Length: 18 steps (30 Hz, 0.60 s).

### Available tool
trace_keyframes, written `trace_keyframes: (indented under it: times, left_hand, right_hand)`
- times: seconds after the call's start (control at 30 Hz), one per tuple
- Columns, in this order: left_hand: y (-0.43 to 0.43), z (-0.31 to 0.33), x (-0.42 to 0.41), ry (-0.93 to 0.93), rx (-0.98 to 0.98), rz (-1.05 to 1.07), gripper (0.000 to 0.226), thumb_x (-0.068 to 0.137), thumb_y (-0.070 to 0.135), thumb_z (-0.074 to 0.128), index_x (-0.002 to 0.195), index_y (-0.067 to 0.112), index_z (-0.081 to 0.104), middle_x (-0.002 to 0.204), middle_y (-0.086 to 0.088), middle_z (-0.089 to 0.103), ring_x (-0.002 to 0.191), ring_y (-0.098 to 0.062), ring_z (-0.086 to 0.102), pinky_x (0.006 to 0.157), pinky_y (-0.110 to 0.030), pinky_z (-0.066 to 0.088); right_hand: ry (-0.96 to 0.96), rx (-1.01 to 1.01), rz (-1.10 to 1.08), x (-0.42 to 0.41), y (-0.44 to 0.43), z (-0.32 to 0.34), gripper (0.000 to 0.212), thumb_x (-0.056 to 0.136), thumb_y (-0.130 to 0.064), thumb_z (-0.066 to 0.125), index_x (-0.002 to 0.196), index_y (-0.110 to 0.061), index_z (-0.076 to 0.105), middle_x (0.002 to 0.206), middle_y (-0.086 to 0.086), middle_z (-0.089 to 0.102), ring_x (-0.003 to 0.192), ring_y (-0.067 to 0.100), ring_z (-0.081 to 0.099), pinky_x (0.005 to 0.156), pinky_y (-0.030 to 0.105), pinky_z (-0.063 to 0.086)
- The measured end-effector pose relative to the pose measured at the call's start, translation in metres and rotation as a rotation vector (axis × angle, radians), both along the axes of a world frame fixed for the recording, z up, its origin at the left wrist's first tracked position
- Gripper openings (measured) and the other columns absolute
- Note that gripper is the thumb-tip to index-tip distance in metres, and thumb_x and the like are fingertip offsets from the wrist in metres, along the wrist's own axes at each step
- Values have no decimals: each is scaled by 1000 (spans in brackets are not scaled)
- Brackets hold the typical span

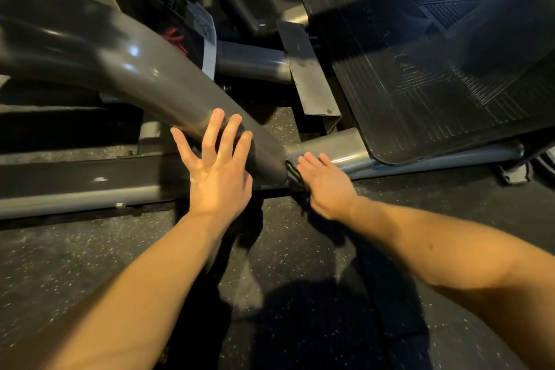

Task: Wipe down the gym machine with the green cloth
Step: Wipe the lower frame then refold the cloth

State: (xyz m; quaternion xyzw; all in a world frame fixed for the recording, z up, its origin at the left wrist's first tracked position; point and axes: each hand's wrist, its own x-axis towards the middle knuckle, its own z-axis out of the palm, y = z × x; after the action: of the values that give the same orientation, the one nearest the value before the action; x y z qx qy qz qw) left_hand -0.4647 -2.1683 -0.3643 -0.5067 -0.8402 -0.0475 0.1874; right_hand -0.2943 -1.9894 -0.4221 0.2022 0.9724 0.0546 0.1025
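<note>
At centre frame, left hand point(217, 177), fingers splayed, flat on glossy rounded grey tube point(156, 81) of gym machine point(255, 60). Just right, right hand point(327, 186), fingers straight, pressing crumpled green cloth point(292, 170) against tube joint. Upper right, ribbed black footplate point(435, 54).

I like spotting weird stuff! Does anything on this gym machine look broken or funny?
Nothing looks broken. The dark bracket beside the footplate has pale scuff marks, and the green cloth is almost hidden under the right hand.
</note>
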Motion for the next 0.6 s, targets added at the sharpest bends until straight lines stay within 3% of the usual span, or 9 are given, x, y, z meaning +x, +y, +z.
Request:
trace_keyframes:
  times: [0.1, 0.23, 0.4, 0.53, 0.6]
  left_hand:
    - [-2, 0, -2, 7, 0, -14, 67, 84, 30, 62, 148, 19, 48, 165, -7, 22, 157, -32, -5, 112, -80, -1]
    - [-7, -2, -7, -9, 17, -70, 73, 79, 21, 70, 148, 17, 49, 166, -7, 24, 157, -30, -4, 113, -78, -5]
    - [-15, 4, -9, 25, -39, -101, 79, 76, 24, 72, 151, 18, 46, 168, -7, 22, 158, -30, -3, 114, -76, -7]
    - [-20, 6, -12, 56, -58, -133, 83, 77, 28, 72, 153, 18, 43, 169, -8, 18, 158, -30, -3, 114, -76, -6]
    - [-24, 7, -12, 86, -76, -153, 86, 75, 30, 74, 154, 15, 42, 169, -12, 17, 158, -31, -2, 115, -77, -3]
  right_hand:
    - [64, 36, -175, -3, 54, 12, 50, 82, -24, 55, 129, -7, 53, 136, 13, 51, 130, 33, 43, 116, 45, 28]
    - [12, 24, -325, -46, 59, 7, 43, 94, -30, 47, 127, -5, 55, 130, 14, 55, 124, 33, 44, 109, 46, 32]
    - [374, -364, -405, -66, -4, -19, 44, 94, -9, 41, 135, -3, 52, 140, 15, 49, 129, 34, 40, 114, 45, 27]
    - [638, -706, -611, -49, -42, -19, 43, 97, -6, 44, 139, -16, 48, 138, 10, 52, 130, 32, 45, 112, 44, 37]
    - [616, -780, -640, -35, -61, -18, 50, 102, -9, 44, 150, -18, 40, 150, 11, 47, 139, 31, 42, 117, 39, 33]
